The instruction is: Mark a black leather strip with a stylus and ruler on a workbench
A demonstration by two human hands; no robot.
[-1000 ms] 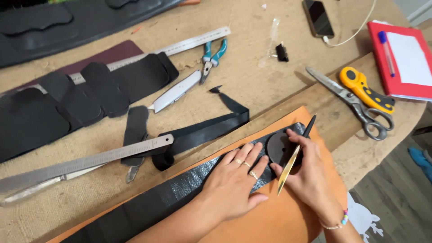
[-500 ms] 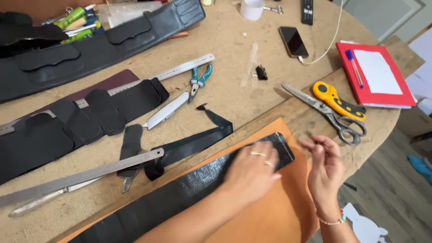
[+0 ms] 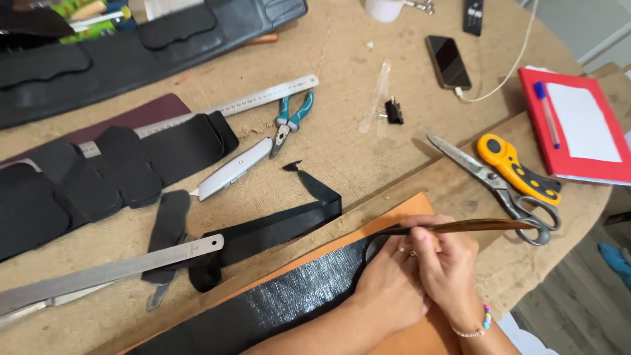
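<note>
Head camera looks down on two bare hands at work over a long strip of black textured leather, which lies on an orange cutting board at the near edge of the burlap-covered tabletop. The left hand presses flat, fingers spread, on the rounded end of the strip. The right hand, a beaded bracelet at its wrist, is closed around a slim dark stick-like tool with a golden sheen, held almost level, its point touching the strip's end just beside the left fingers.

Just right of the hands lie steel scissors and, touching them, a yellow-handled rotary cutter. To the left, a long steel ruler rests across a narrow folded black strap.

Farther back sit a grey utility knife, teal-handled pliers, a second steel ruler and a black leather panel with sewn pockets. A small black binder clip lies mid-table.

At the far side, a black smartphone is plugged into a white cable, a red notebook with a blue pen lies near the right edge, and another black leather piece stretches along the back.
</note>
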